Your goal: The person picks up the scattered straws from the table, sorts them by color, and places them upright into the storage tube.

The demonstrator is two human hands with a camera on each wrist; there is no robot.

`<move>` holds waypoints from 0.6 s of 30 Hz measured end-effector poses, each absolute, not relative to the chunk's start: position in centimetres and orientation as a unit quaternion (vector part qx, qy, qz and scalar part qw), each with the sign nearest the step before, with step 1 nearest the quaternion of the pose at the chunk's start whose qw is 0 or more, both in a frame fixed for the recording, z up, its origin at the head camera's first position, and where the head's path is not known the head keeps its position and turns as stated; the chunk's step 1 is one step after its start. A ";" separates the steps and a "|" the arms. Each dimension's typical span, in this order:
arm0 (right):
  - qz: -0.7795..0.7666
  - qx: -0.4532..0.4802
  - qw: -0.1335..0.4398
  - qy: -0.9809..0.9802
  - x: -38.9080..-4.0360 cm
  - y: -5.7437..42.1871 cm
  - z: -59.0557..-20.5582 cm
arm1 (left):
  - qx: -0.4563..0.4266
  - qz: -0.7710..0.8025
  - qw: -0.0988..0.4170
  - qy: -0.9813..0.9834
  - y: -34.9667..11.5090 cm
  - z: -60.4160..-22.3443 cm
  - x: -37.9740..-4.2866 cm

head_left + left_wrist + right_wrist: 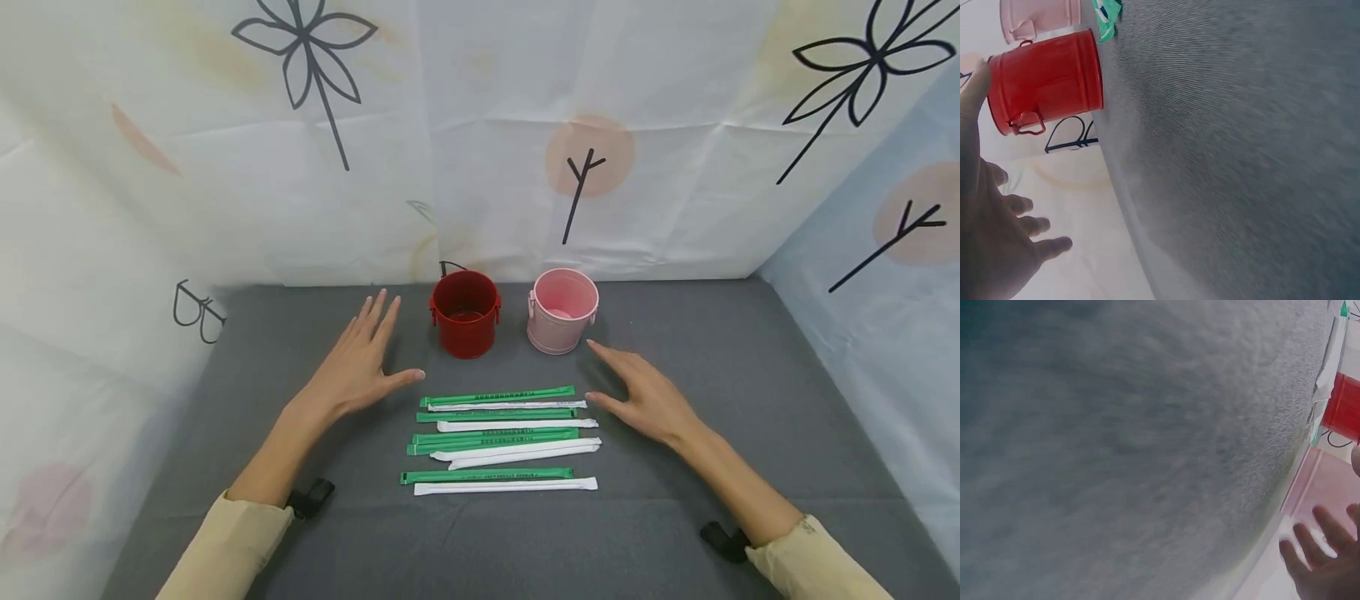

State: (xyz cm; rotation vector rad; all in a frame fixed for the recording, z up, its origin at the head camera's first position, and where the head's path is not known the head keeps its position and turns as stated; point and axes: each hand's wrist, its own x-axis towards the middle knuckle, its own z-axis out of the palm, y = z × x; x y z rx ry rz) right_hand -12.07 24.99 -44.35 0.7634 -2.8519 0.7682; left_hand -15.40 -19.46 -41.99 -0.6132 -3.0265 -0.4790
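In the head view my left hand [358, 362] is held with fingers spread and straight, left of a small red bucket [467, 333] and touching nothing. My right hand [643, 392] hovers on the other side, its fingertips near a pink bucket [553, 327] and the right ends of the wrapped straws. Several straws lie crosswise in rows between the hands, some in green wrappers [487, 476], others in white wrappers [506, 487]. The left wrist view shows the red bucket [1044, 78] beyond the left thumb. In the right wrist view the pink bucket [1322, 487] is partly behind the fingers.
A grey cloth [465, 550] covers the table. White printed fabric [487, 150] hangs along the back and both sides, close behind the two buckets. A dark wrist camera [311, 498] sits on the left wrist and another [725, 542] on the right.
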 end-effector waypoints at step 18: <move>0.416 0.266 -0.061 -0.867 -14.7 21.7 -45.7 | -0.193 -0.282 -0.010 -0.940 -16.6 -41.7 -18.7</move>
